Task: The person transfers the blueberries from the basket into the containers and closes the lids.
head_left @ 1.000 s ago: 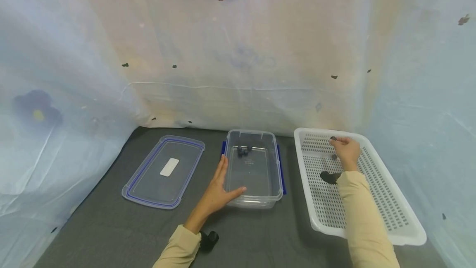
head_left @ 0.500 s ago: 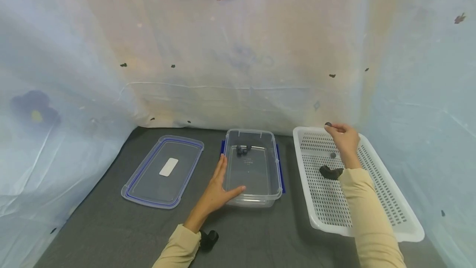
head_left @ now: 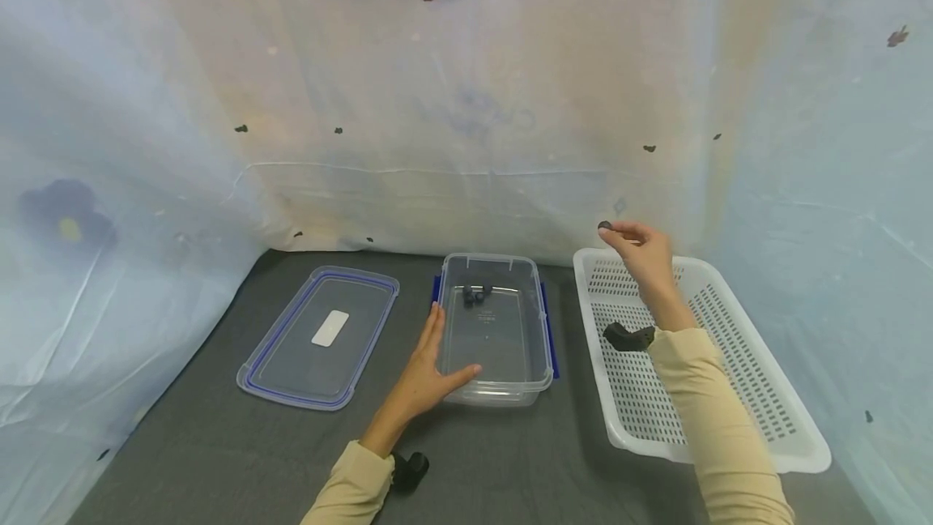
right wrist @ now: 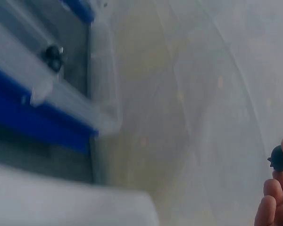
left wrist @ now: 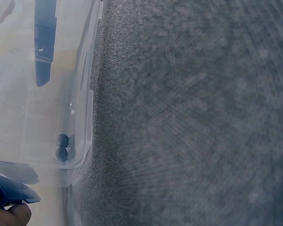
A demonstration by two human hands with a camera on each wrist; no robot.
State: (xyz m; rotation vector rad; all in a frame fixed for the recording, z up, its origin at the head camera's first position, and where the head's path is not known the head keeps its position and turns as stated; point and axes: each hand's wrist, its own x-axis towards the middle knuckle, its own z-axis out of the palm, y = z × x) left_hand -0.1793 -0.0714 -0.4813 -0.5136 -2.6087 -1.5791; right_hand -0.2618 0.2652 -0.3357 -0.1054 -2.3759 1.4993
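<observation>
My right hand (head_left: 641, 249) pinches a small dark blueberry (head_left: 605, 226) (right wrist: 278, 159) in the air, above the far left corner of the white slotted basket (head_left: 758, 395). A clear plastic box (head_left: 539, 347) stands in the middle with a few blueberries (head_left: 475, 293) (left wrist: 62, 147) at its far end. My left hand (head_left: 426, 371) rests flat against the box's near left side, fingers straight. A thumb tip (left wrist: 9, 214) shows in the left wrist view.
The box's clear lid (head_left: 321, 336) with a blue rim lies to the left on the dark grey cloth (head_left: 204, 444). Pale sheeting (head_left: 466, 104) walls in the back and both sides. A black wrist camera (head_left: 627, 336) hangs under my right arm.
My right hand has risen out of the basket and moved left toward the clear box, carrying the blueberry. The left hand has stayed on the box.
</observation>
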